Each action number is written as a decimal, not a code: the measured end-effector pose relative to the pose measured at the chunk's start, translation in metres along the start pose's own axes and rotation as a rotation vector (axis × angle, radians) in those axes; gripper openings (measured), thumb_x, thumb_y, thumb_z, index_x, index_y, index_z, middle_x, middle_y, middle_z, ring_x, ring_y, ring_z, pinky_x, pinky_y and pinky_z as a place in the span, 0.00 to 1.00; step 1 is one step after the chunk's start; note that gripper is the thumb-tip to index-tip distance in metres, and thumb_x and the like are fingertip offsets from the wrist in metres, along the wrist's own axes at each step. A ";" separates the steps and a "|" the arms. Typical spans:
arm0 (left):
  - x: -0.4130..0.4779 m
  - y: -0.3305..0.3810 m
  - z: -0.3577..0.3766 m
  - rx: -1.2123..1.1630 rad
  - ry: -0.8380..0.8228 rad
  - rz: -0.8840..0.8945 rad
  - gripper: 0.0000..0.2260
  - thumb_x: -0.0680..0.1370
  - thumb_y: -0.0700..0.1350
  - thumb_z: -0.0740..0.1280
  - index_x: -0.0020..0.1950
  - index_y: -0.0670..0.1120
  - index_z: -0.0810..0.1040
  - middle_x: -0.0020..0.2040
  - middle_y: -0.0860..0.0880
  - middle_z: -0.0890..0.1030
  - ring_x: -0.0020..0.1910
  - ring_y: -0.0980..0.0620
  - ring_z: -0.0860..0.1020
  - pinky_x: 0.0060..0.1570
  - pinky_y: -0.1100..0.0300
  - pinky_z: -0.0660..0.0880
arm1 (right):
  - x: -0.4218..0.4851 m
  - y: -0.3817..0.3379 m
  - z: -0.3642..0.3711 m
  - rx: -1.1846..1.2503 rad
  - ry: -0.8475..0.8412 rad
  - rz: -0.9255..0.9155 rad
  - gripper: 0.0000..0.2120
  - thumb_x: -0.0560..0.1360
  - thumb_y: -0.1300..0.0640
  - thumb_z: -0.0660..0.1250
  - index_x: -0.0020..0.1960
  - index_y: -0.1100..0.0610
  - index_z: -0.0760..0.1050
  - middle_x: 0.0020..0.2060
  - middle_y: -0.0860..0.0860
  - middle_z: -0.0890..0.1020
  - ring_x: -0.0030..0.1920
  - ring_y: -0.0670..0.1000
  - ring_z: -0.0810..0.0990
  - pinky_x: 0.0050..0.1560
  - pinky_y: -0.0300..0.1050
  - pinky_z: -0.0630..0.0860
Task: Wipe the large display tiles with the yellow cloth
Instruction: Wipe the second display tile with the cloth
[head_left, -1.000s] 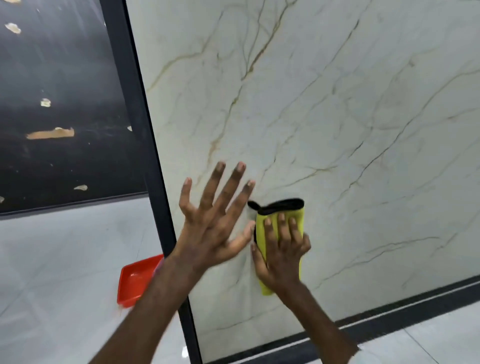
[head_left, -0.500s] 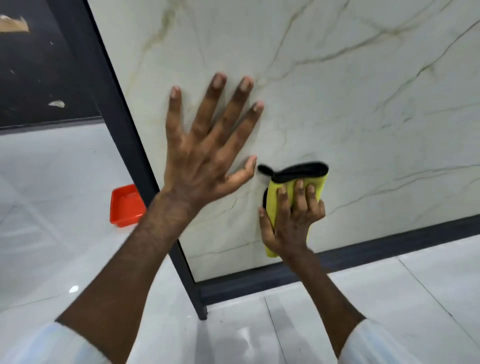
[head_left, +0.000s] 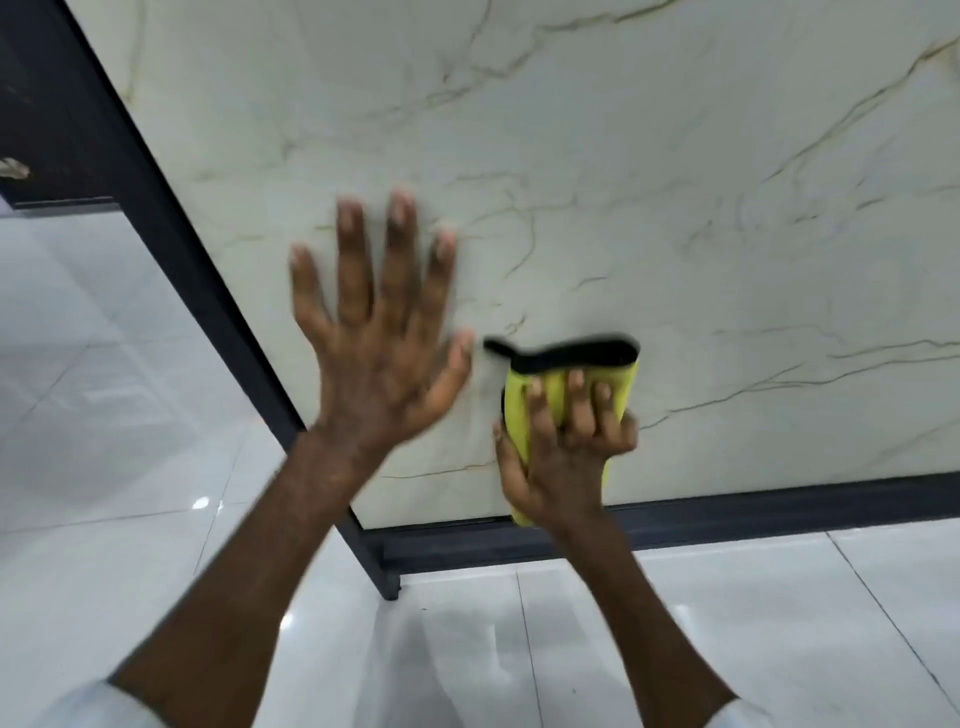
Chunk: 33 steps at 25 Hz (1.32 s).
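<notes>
A large white marble-look display tile (head_left: 649, 182) with thin brown veins stands upright in a dark frame and fills most of the view. My left hand (head_left: 379, 343) lies flat on it, fingers spread and straight. Just to its right my right hand (head_left: 566, 447) presses a folded yellow cloth (head_left: 519, 400) with a black edge against the tile's lower part; the fingers lie slightly curled over the cloth. The cloth's lower end sticks out under my palm near the frame's bottom rail.
The dark frame (head_left: 171, 244) runs diagonally down the left side and along the bottom to a corner foot (head_left: 387, 577). Glossy white floor tiles (head_left: 727, 649) lie below. A dark panel (head_left: 47, 130) stands at the upper left.
The view has tipped down and moved closer to the tile's bottom corner. Both hands have slid lower on the tile with the cloth. The red tray has left the view.
</notes>
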<state>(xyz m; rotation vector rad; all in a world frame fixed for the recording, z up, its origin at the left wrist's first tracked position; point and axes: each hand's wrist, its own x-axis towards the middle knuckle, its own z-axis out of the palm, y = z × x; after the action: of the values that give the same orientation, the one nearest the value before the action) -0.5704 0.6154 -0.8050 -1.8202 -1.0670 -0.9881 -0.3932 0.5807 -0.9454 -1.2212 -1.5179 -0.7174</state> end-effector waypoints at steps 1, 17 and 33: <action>-0.020 0.017 0.008 0.005 -0.046 -0.020 0.40 0.81 0.62 0.60 0.86 0.46 0.47 0.86 0.43 0.42 0.84 0.40 0.37 0.78 0.33 0.37 | 0.034 0.008 -0.012 -0.016 0.045 -0.014 0.38 0.77 0.41 0.67 0.82 0.45 0.56 0.84 0.49 0.50 0.82 0.54 0.50 0.73 0.63 0.53; -0.044 0.041 0.036 0.058 0.065 -0.069 0.43 0.79 0.63 0.57 0.86 0.47 0.40 0.86 0.47 0.37 0.84 0.41 0.37 0.80 0.38 0.39 | -0.050 0.075 -0.019 -0.061 -0.112 -0.024 0.39 0.74 0.41 0.70 0.80 0.47 0.58 0.84 0.50 0.47 0.83 0.54 0.46 0.69 0.63 0.56; 0.198 0.022 -0.058 0.043 0.169 0.000 0.31 0.84 0.56 0.58 0.84 0.42 0.60 0.84 0.40 0.59 0.84 0.40 0.57 0.75 0.35 0.55 | 0.170 0.049 -0.082 -0.118 0.057 -0.005 0.36 0.73 0.42 0.66 0.79 0.48 0.64 0.80 0.52 0.62 0.76 0.58 0.60 0.62 0.70 0.68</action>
<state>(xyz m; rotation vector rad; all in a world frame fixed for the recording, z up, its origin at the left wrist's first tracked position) -0.4961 0.6147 -0.6110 -1.6704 -0.9779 -1.0901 -0.3146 0.5796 -0.7671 -1.2740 -1.4486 -0.8479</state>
